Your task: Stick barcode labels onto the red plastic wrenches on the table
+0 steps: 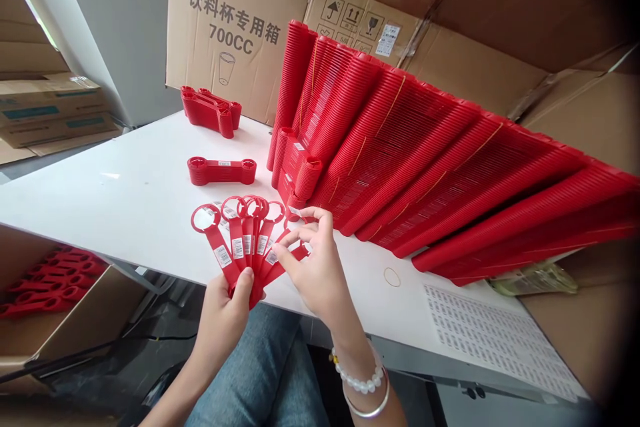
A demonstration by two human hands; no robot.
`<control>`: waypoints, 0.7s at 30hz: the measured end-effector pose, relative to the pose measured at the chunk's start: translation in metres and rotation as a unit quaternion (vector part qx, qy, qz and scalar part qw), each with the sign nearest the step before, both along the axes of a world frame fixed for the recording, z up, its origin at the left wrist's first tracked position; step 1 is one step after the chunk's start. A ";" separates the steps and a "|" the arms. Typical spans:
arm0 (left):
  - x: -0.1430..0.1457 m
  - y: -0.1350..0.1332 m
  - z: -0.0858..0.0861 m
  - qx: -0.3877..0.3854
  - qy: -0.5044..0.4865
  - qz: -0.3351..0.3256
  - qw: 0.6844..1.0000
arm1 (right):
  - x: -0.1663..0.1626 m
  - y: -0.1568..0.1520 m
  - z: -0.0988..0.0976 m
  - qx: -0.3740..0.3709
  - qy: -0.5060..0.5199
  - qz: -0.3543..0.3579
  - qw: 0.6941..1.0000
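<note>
Strips (pixel 236 230) fan lengthwise from the left hand (pixel 227 303), ringed ends (pixel 193 219) forward.

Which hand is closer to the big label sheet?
Right. The right hand is left of the label sheet; the left hand is farther left, holding the fanned red pieces.

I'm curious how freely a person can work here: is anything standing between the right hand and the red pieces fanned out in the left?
Nothing visible blocks it: the right hand is at the right side of the red pieces in the left hand. Only a small white label shows by the right index fingertip.
</note>
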State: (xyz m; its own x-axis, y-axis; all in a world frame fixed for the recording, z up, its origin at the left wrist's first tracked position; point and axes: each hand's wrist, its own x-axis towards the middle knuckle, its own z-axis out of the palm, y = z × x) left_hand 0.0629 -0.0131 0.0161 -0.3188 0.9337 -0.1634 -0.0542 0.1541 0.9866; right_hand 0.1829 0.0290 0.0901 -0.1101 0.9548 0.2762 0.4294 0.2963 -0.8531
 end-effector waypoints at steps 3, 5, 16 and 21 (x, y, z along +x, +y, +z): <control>0.000 0.000 0.000 0.008 0.007 -0.003 1.000 | -0.001 0.001 0.000 -0.003 0.004 -0.002 1.000; 0.000 -0.001 0.001 0.014 0.014 -0.003 1.000 | -0.001 0.002 0.000 -0.008 0.002 -0.005 1.000; 0.001 -0.002 0.003 0.018 0.018 0.001 1.000 | -0.001 0.001 -0.002 0.007 -0.030 -0.030 0.999; 0.002 -0.004 0.002 0.018 0.010 0.003 1.000 | -0.002 0.001 -0.006 0.036 -0.067 -0.051 0.996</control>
State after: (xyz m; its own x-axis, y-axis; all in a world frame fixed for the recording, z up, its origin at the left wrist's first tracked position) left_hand 0.0649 -0.0169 0.0182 -0.3266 0.9371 -0.1231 -0.0346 0.1183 0.9924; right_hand 0.1811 0.0295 0.0837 -0.0551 0.9412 0.3334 0.5693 0.3040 -0.7639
